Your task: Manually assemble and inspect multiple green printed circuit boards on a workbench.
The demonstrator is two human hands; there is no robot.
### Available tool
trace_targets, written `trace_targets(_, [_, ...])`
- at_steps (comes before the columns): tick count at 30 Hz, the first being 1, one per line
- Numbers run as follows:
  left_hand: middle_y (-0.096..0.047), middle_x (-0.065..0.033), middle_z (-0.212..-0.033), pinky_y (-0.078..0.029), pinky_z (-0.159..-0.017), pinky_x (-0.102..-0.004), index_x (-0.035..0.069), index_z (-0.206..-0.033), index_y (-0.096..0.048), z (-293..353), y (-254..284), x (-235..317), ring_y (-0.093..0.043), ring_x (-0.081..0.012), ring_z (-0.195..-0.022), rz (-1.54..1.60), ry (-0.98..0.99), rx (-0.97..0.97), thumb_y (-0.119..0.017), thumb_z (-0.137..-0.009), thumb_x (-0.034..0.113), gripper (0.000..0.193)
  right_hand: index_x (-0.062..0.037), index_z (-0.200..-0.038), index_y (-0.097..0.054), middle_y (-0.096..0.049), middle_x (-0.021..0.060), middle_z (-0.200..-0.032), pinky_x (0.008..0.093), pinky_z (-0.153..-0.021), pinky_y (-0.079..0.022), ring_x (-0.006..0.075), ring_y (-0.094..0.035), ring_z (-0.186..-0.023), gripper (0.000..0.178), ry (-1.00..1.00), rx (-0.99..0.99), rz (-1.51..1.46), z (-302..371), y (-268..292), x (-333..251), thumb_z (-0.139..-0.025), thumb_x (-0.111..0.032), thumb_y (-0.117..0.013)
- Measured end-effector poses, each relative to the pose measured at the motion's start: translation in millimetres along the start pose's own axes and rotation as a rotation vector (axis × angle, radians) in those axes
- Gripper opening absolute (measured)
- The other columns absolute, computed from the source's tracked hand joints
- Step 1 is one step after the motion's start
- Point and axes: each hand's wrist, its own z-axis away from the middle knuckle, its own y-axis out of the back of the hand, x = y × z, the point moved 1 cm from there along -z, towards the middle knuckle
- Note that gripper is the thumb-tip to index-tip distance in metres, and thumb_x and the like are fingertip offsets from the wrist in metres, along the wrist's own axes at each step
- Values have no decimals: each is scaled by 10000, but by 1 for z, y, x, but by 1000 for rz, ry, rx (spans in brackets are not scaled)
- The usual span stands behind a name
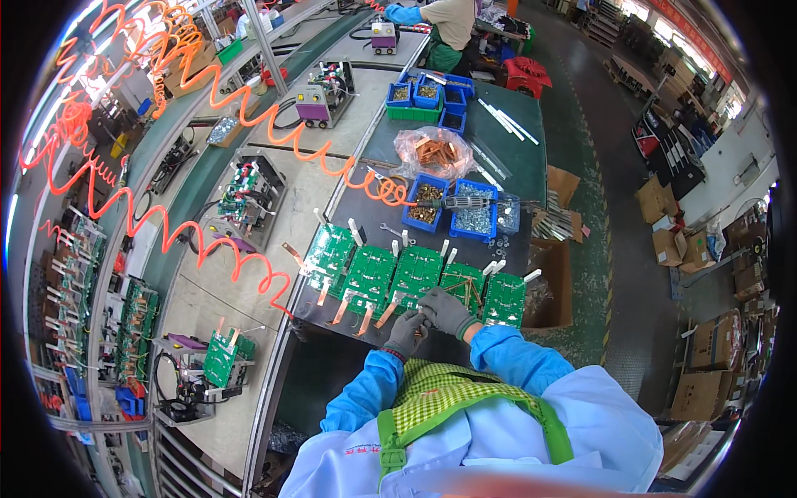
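Observation:
My left hand [405, 335], in a grey glove, is closed near the table's front edge. Its fingertips hold something small, with a bit of copper colour showing, too small to name. Close beside it, my right hand [448, 314], also gloved, has its fingers pinched together; whatever they grip is hidden. Beyond the hands lies a row of several green circuit boards [417, 270] with white upright pieces at their far edges. Flat copper strips [341, 309] stick out from the near edges of some boards. Thin copper-coloured pieces [470, 292] lie across the board just past my right hand.
Blue bins of brass parts [423, 214] and silver fasteners [473, 221] stand behind the boards, with a power screwdriver [465, 202] across them. Past them sits a bag of copper pieces [437, 153]. An orange coiled hose [311, 154] hangs overhead. Left, a conveyor carries machine units [249, 199].

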Motion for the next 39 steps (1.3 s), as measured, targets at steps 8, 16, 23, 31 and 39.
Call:
trace_targets(8, [-574, -51, -856, -468, -540, -190, 36, -999, -537, -6, 19, -6, -568, -111, -711, -4, -25, -26, -536, -908, 80, 101, -87, -922, -596, -560, 117, -978, 413, -727, -505, 317, -590, -875, 154, -157, -55, 89, -7, 2, -19, -838, -214, -575])
trace_targets(16, [-571, -53, -851, -463, -538, -191, 17, -969, -539, 2, 4, 0, -557, -103, -696, -32, -31, -8, -537, -908, 73, 83, -94, -912, -601, -557, 116, -968, 405, -726, -502, 309, -592, -852, 139, 56, 74, 11, 1, -5, -6, -846, -210, -563])
trace_targets(23, [-572, -55, -855, -462, -546, -200, 24, -979, -546, 4, 1, 1, -558, -111, -711, -17, -26, -27, -494, -901, 54, 98, -83, -943, -592, -553, 124, -959, 419, -739, -501, 331, -590, -851, 209, -54, 31, 96, -4, -3, -10, -829, -258, -593])
trace_targets(31, [-578, -53, -816, -462, -529, -208, 19, -969, -561, 2, 2, -1, -560, -125, -686, -33, -27, -15, -514, -886, 43, 98, -78, -1034, -579, -544, 142, -1043, 431, -741, -500, 341, -597, -879, 312, -147, -19, 102, -4, 5, -16, -828, -310, -605])
trace_targets(39, [-550, -13, -834, -453, -536, -187, 61, -990, -540, 9, -7, 7, -529, -81, -678, -90, 6, 56, -536, -914, 93, 83, -72, -1014, -570, -561, 159, -1034, 424, -755, -504, 337, -598, -902, 240, -93, -120, 211, -11, -9, -8, -853, -250, -559])
